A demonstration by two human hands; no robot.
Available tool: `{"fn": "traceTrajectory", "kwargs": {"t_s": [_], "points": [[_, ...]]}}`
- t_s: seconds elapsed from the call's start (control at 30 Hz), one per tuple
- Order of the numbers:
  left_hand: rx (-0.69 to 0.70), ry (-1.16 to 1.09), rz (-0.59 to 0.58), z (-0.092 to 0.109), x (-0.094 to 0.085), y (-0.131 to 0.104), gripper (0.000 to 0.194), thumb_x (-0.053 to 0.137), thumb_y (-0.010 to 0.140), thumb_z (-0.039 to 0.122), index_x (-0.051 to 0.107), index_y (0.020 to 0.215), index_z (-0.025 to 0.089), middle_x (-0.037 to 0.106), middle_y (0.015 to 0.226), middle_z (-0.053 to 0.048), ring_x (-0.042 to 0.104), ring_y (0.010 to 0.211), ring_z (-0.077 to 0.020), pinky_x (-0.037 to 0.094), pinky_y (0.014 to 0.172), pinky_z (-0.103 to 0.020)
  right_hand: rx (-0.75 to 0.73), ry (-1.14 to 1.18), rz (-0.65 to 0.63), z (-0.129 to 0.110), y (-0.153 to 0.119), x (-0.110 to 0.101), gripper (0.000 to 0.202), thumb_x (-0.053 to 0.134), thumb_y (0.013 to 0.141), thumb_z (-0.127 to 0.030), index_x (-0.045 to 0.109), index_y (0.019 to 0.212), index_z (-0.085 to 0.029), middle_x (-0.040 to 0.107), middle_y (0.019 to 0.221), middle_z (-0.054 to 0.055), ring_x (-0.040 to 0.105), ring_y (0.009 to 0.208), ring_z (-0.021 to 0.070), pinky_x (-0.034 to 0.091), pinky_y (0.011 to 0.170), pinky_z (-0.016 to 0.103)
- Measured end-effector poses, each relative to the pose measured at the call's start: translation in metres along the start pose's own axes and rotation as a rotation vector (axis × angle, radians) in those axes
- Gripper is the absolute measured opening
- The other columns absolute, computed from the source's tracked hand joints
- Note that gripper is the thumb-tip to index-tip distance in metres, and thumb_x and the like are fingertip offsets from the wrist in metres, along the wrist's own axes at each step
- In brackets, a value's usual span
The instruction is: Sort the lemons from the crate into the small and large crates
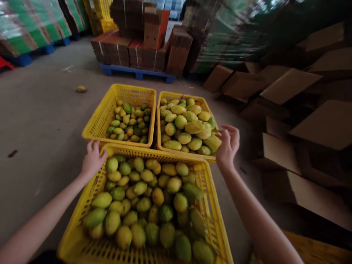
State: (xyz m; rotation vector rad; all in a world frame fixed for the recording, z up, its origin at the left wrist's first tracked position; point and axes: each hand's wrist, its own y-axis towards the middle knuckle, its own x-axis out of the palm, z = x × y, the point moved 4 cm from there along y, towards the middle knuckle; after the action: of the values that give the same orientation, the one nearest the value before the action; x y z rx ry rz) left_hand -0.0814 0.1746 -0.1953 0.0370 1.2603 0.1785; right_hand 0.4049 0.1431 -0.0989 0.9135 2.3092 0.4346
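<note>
In the head view, a yellow plastic crate (213, 205) stands nearest me, holding many green and yellow lemon-like fruits (144, 204). My left hand (93, 158) is at its far left corner, fingers apart and empty, fingertips by the near rim of the back left crate (96, 123). That crate is partly filled with smaller-looking fruits (129, 121). Beside it, the back right crate (158, 128) is heaped with larger yellowish fruits (189, 116). My right hand (228, 146) hovers at this crate's right side, fingers loosely bent and apart, close to the fruits; I see nothing held in it.
One loose fruit (81, 89) lies on the concrete floor at the left. Bundled flat cartons (114, 47) sit on a blue pallet (139, 72) behind the crates. Open cardboard boxes (291, 86) pile up on the right. Wrapped stacks (30, 22) stand at the back left.
</note>
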Motion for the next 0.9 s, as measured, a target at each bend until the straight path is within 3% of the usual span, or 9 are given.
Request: {"fn": "traceTrajectory", "kwargs": {"t_s": [0.03,0.17,0.2,0.27,0.43,0.57,0.73,0.8,0.9], "points": [[0.011,0.006,-0.014,0.002,-0.001,0.0,0.06,0.047,0.092,0.039,0.045,0.144,0.009,0.04,0.15,-0.025,0.066,0.113,-0.0394,0.057,0.09,-0.05,-0.058,0.022,-0.008,-0.013,-0.032,-0.005,0.029,0.04,0.098,-0.045,0.057,0.119,-0.034,0.061,0.123,0.01,0.059,0.119,0.0364,0.05,0.098,0.061],[0.02,0.012,-0.036,0.004,-0.004,0.003,0.061,0.046,0.093,0.037,0.043,0.146,0.007,0.038,0.152,-0.026,0.063,0.119,-0.0404,0.053,0.097,-0.05,-0.344,-0.01,-0.782,-0.047,-0.146,0.036,0.028,0.062,0.086,-0.033,0.064,0.114,-0.033,0.063,0.123,0.012,0.055,0.122,0.0387,0.043,0.105,0.06],[0.017,0.015,-0.038,0.004,-0.004,0.004,0.061,0.046,0.093,0.036,0.042,0.147,0.007,0.037,0.152,-0.027,0.063,0.119,-0.0403,0.053,0.098,-0.05,-0.341,-0.032,-0.942,-0.046,-0.169,0.052,0.029,0.064,0.083,-0.03,0.065,0.112,-0.029,0.064,0.121,0.013,0.055,0.121,0.0378,0.041,0.108,0.06],[0.015,0.02,-0.037,0.004,-0.006,0.004,0.062,0.046,0.093,0.035,0.041,0.147,0.007,0.037,0.152,-0.027,0.062,0.12,-0.0404,0.052,0.099,-0.05,-0.242,-0.063,-1.082,-0.039,-0.199,0.084,0.023,0.066,0.079,-0.023,0.065,0.102,-0.025,0.065,0.118,0.014,0.056,0.119,0.037,0.038,0.109,0.062],[0.014,0.018,-0.064,0.007,-0.004,0.003,0.061,0.043,0.095,0.033,0.039,0.149,0.005,0.045,0.146,-0.025,0.061,0.121,-0.0397,0.049,0.102,-0.047,0.237,0.02,-0.86,-0.016,-0.228,0.148,0.032,0.08,0.072,-0.039,0.055,0.089,-0.028,0.06,0.077,0.004,0.058,0.113,0.0357,0.037,0.108,0.067],[0.023,-0.014,-0.056,0.004,-0.007,0.003,0.057,0.043,0.095,0.032,0.043,0.144,0.005,0.044,0.146,-0.026,0.061,0.12,-0.0387,0.048,0.102,-0.046,0.285,-0.001,-0.74,-0.014,-0.235,0.164,0.042,0.082,0.069,-0.045,0.051,0.09,-0.026,0.054,0.065,0.001,0.061,0.108,0.0361,0.044,0.1,0.063],[0.184,-0.3,0.051,0.018,-0.024,-0.007,0.043,0.052,0.087,0.027,0.055,0.127,0.012,0.037,0.155,-0.019,0.035,0.146,-0.0346,0.03,0.12,-0.044,0.161,-0.174,-0.695,-0.036,-0.214,0.123,0.045,0.084,0.062,-0.043,0.051,0.088,-0.027,0.054,0.062,0.0,0.066,0.078,0.0318,0.052,0.078,0.049],[0.119,-0.653,-0.107,0.033,-0.02,-0.02,0.034,0.051,0.085,0.025,0.059,0.117,0.016,0.044,0.151,-0.014,0.033,0.148,-0.0297,0.028,0.122,-0.042,0.091,-0.131,-0.657,-0.062,-0.2,0.097,0.044,0.078,0.068,-0.055,0.051,0.089,-0.027,0.058,0.066,0.0,0.063,0.066,0.0251,0.051,0.067,0.04],[-0.214,-1.184,-0.531,0.066,-0.005,-0.056,0.03,0.04,0.089,0.034,0.06,0.106,0.019,0.063,0.127,-0.014,0.056,0.13,-0.0303,0.047,0.107,-0.053,-0.044,-0.017,-0.664,-0.119,-0.181,0.067,0.048,0.069,0.075,-0.066,0.053,0.099,-0.028,0.059,0.064,-0.005,0.055,0.054,0.0173,0.047,0.057,0.031]]}}
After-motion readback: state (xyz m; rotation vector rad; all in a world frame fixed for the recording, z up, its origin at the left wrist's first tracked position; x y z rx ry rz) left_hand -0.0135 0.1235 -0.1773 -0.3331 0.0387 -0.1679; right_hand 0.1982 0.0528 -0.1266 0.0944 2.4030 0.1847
